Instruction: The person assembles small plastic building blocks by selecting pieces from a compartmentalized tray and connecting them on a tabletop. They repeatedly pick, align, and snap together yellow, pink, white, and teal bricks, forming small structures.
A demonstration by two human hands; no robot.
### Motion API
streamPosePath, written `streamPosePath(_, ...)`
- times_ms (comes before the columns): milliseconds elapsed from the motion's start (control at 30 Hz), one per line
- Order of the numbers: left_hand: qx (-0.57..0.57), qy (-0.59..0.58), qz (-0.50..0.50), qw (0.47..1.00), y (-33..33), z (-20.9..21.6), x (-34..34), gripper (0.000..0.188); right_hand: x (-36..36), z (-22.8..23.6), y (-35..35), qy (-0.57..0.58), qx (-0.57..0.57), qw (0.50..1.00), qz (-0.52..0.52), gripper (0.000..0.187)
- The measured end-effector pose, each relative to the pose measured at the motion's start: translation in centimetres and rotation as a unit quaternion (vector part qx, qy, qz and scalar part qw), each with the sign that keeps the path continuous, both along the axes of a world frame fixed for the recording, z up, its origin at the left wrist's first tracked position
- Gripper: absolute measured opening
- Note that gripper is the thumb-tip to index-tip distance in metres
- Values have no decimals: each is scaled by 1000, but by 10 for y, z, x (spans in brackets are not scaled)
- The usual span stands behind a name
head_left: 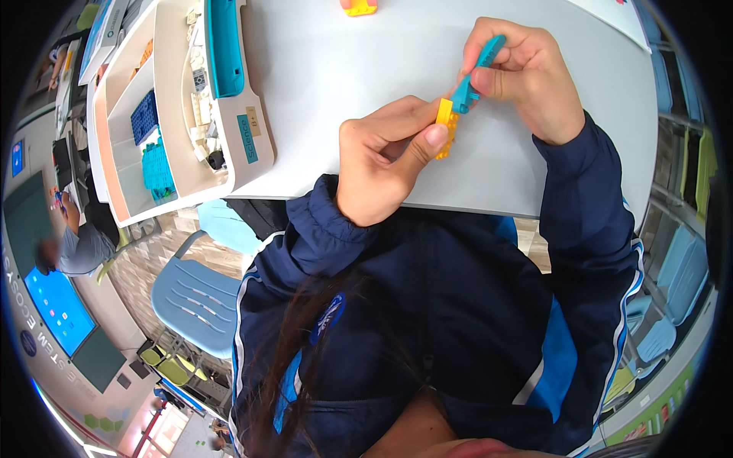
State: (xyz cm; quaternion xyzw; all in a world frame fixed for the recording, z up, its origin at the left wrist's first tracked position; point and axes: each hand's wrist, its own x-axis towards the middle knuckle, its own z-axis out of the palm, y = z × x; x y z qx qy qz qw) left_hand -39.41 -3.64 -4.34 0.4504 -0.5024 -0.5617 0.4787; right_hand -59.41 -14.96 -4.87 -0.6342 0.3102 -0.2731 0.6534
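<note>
Surface: we see a white table (336, 69) with a rounded near edge, our landmark here.
Left end of the table: we find a white sorting tray (229, 137) with several compartments resting on it, overhanging the table's left edge.
Inside the tray: we make out blue and turquoise bricks (153, 153) and small pale pieces (200, 114); a turquoise lid (224, 46) lies along its right side.
Far edge of the table: we see a small yellow and pink piece (359, 7), well apart from the tray.

Navy jacket (458, 305) (blue panels, white piping)
</note>
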Motion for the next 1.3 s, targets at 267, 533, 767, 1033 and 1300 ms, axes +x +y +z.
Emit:
streamPosePath(267, -9, -5, -1, 1000, -1, -2, 0, 22, 7, 11, -1, -41, 114, 992, -37, 9)
streamPosePath(533, -7, -18, -5, 1000, -1, -1, 2, 22, 7, 24, -2, -32, 137, 990, -16, 9)
streamPosePath(767, 8, 20, -4, 1000, -4, -4, 2, 25, 3, 14, -4, -95, 140, 985, -28, 9)
streamPosePath(1033, 70, 244, 53, 966, -13, -13, 6, 37, 10, 22, 18, -72, 54, 985, -148, 14)
streamPosePath(1300, 47, 176, 137, 974, -12, -13, 2, 36, 19, 15, 31, -80, 82, 984, -138, 19)
